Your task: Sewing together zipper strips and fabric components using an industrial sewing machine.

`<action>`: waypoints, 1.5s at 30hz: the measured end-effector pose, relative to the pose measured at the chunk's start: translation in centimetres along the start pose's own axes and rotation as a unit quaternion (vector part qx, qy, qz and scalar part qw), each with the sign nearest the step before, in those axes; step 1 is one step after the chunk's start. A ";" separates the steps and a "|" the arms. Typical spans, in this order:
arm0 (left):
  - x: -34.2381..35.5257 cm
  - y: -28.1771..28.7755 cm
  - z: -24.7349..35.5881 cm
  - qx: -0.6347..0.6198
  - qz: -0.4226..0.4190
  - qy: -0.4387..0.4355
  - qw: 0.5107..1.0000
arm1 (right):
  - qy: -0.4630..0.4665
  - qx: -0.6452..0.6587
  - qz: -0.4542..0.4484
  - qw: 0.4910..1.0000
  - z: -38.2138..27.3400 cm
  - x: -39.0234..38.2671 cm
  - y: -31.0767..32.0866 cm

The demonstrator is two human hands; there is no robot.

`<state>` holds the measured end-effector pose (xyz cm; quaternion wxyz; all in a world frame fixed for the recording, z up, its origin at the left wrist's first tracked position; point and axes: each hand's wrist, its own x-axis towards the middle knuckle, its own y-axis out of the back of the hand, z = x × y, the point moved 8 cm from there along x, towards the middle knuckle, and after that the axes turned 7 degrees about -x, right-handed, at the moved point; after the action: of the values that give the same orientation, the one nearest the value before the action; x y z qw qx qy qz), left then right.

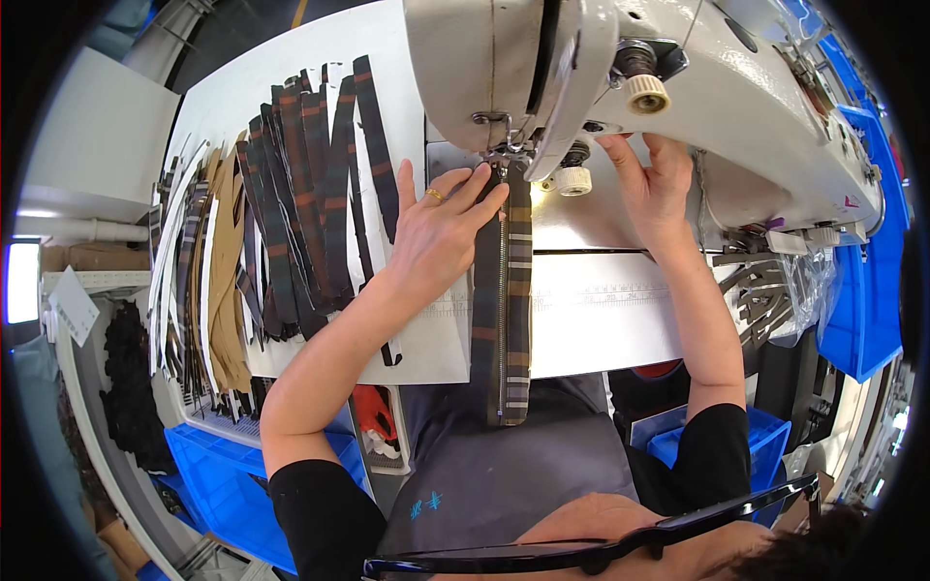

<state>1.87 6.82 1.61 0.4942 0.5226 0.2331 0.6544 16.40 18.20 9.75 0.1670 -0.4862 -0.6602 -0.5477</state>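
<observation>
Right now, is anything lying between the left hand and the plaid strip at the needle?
Nothing visible. The left hand already rests its fingertips on the top of the plaid strip, right under the sewing machine head. The right hand is off to the side, behind the machine.

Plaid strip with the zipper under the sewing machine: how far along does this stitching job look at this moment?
In hand: the plaid strip lies with its top end at the needle of the sewing machine; most of it hangs toward the lap. The left hand presses it flat; the right hand reaches beneath the machine arm. Whether the pile of strips on the left is finished or waiting cannot be told.
</observation>
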 end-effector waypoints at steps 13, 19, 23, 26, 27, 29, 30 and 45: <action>-0.6 -0.4 0.0 0.004 -0.002 0.007 1.000 | -0.025 0.003 0.021 0.999 0.3 -1.1 -0.1; -0.7 -0.6 -0.1 -0.017 -0.015 0.010 1.000 | 0.118 -0.079 -0.191 0.971 -3.6 -4.8 -6.1; -0.5 -0.9 -0.3 -0.007 -0.025 0.005 1.000 | 0.124 -0.106 -0.212 0.964 -2.9 -5.7 -7.4; -0.2 -1.0 -0.8 -0.010 -0.019 0.016 1.000 | 0.129 -0.115 -0.204 0.964 -2.4 -5.4 -7.5; -0.1 -1.1 -0.8 0.000 -0.018 0.016 1.000 | 0.129 -0.118 -0.205 0.963 -2.3 -5.3 -7.5; -0.2 -1.1 -0.8 0.009 -0.018 0.017 1.000 | 0.128 -0.114 -0.197 0.965 -2.3 -5.1 -7.5; -0.3 -1.0 -0.6 0.017 -0.015 0.006 1.000 | 0.133 -0.107 -0.194 0.966 -2.5 -5.0 -7.5; -0.3 -0.7 -0.5 0.031 0.019 -0.020 0.999 | 0.145 -0.101 -0.177 0.968 -2.1 -4.8 -7.2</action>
<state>1.66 6.95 0.78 0.4702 0.5547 0.2334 0.6455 12.09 14.66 2.77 0.1108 -0.2915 -0.6456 -0.6971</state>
